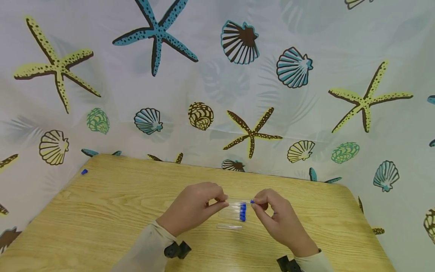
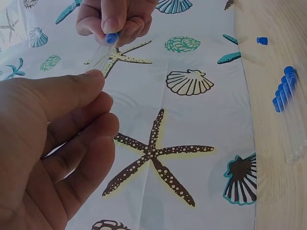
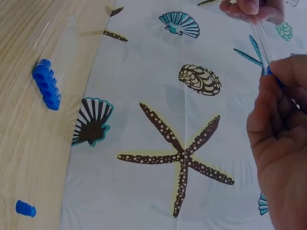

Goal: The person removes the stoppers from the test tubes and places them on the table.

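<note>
Table: pale yellow wood [image 1: 112, 196], grain running mostly left to right, rounded far corners.
Room: white-grey cloth [image 1: 190, 87] hangs behind the far edge and along both sides; prints of starfish [image 1: 158, 33] and shells [image 1: 239, 41] in blue, yellow, brown, green; soft creases.
Held tube: clear tube [image 3: 260, 40], raised above the table between the two hands, roughly level in head view.
Left hand: [image 1: 195, 207] thumb and forefinger pinch the tube's clear end; other fingers loosely bent.
Right hand: [image 1: 280, 217] thumb and forefinger pinch the blue cap [image 2: 112, 38] at the tube's other end; remaining fingers curled in. Cannot tell if cap is fully seated.
Row: several capped tubes [image 1: 234, 211] lie side by side on the wood, blue ends to the right.
Single: uncapped tube [image 1: 229, 227] lies just beside the row, nearer the person.
Spares: corner cap [image 1: 84, 172] near the far left corner; side cap [image 3: 26, 208] off the row's blue ends.
Sleeves: light beige [image 1: 146, 245], black unit [image 1: 177, 250] at each wrist.
</note>
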Tool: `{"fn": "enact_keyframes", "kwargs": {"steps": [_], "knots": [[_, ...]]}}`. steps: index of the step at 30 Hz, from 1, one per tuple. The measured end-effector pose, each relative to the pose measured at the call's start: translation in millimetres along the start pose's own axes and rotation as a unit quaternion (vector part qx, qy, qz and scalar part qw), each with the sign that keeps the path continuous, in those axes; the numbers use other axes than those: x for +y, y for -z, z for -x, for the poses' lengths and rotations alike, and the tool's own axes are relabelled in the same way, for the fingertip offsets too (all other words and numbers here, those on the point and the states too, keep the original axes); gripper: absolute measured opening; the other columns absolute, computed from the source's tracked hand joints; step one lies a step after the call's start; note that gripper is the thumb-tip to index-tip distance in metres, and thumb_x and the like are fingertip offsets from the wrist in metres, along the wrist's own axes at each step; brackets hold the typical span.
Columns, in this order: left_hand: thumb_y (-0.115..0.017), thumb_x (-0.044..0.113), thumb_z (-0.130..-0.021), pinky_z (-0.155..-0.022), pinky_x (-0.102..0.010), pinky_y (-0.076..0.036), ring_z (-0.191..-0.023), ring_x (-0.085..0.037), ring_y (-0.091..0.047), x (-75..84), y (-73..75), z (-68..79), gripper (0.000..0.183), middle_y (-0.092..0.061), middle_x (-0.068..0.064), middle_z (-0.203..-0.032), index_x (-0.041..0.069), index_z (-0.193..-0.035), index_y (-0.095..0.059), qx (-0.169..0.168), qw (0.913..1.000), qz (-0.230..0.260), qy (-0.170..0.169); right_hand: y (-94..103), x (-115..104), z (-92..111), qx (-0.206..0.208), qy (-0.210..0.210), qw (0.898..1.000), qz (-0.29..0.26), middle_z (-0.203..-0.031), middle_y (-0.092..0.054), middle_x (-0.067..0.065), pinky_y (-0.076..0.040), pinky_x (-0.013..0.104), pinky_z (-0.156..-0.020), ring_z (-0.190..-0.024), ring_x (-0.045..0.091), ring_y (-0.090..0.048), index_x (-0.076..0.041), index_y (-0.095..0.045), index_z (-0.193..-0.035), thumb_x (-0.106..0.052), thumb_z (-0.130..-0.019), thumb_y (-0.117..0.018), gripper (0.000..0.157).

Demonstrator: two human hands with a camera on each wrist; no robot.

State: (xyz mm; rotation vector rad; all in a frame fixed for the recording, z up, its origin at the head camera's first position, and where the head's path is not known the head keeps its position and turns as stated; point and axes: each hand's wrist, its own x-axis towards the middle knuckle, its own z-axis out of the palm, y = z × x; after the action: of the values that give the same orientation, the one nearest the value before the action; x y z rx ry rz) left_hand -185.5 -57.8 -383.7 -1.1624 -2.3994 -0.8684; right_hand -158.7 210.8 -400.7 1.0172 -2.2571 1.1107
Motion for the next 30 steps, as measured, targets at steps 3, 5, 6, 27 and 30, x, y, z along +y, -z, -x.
{"fn": "enact_keyframes", "kwargs": {"steps": [3, 5, 6, 27, 30], "knots": [[-0.076, 0.023, -0.096, -0.066, -0.021, -0.052, -0.078, 0.001, -0.063, 0.5, -0.3, -0.2, 0.006, -0.071, 0.011, -0.090, 0.022, -0.093, -0.071, -0.004, 0.9999, 0.005, 0.008, 0.3, 0.5, 0.3, 0.005, -0.006, 1.000, 0.015, -0.096, -0.064, -0.005, -0.051, 0.025, -0.067, -0.079, 0.007, -0.054, -0.012, -0.060, -0.102, -0.013, -0.104, -0.063, 0.004], [-0.074, 0.024, -0.098, -0.066, -0.021, -0.052, -0.078, 0.001, -0.063, 0.1, -0.2, -0.3, 0.005, -0.071, 0.011, -0.091, 0.022, -0.094, -0.072, -0.008, 0.9997, 0.015, 0.017, 0.6, 0.1, 0.7, 0.000, -0.022, 1.000, 0.008, -0.096, -0.064, -0.006, -0.052, 0.025, -0.068, -0.079, 0.007, -0.055, -0.013, -0.061, -0.102, -0.008, -0.103, -0.065, 0.006], [-0.073, 0.025, -0.098, -0.066, -0.021, -0.052, -0.079, 0.001, -0.062, -0.2, -0.2, -0.2, 0.004, -0.072, 0.011, -0.092, 0.022, -0.095, -0.072, -0.010, 0.9995, 0.019, 0.022, 0.7, -0.2, 0.8, -0.005, -0.033, 0.999, -0.001, -0.096, -0.064, -0.007, -0.053, 0.025, -0.070, -0.079, 0.007, -0.056, -0.013, -0.061, -0.103, -0.005, -0.101, -0.066, 0.010], [-0.074, 0.025, -0.098, -0.064, -0.021, -0.053, -0.075, 0.003, -0.059, -3.8, -2.1, -0.4, 0.005, -0.073, 0.014, -0.098, 0.024, -0.103, -0.073, -0.020, 0.9961, 0.044, 0.074, 0.0, -1.0, -0.3, 0.024, -0.074, 0.997, 0.002, -0.087, -0.069, -0.009, -0.057, 0.029, -0.069, -0.074, 0.005, -0.061, -0.018, -0.072, -0.105, 0.000, -0.093, -0.075, 0.021], [-0.074, 0.025, -0.098, -0.064, -0.021, -0.053, -0.075, 0.003, -0.059, -4.2, -2.1, -0.7, 0.005, -0.073, 0.014, -0.098, 0.024, -0.103, -0.073, -0.022, 0.9962, 0.047, 0.070, -0.1, -1.2, -0.5, 0.019, -0.084, 0.996, -0.005, -0.088, -0.069, -0.010, -0.058, 0.030, -0.070, -0.074, 0.005, -0.062, -0.018, -0.072, -0.104, -0.002, -0.095, -0.074, 0.019]]}}
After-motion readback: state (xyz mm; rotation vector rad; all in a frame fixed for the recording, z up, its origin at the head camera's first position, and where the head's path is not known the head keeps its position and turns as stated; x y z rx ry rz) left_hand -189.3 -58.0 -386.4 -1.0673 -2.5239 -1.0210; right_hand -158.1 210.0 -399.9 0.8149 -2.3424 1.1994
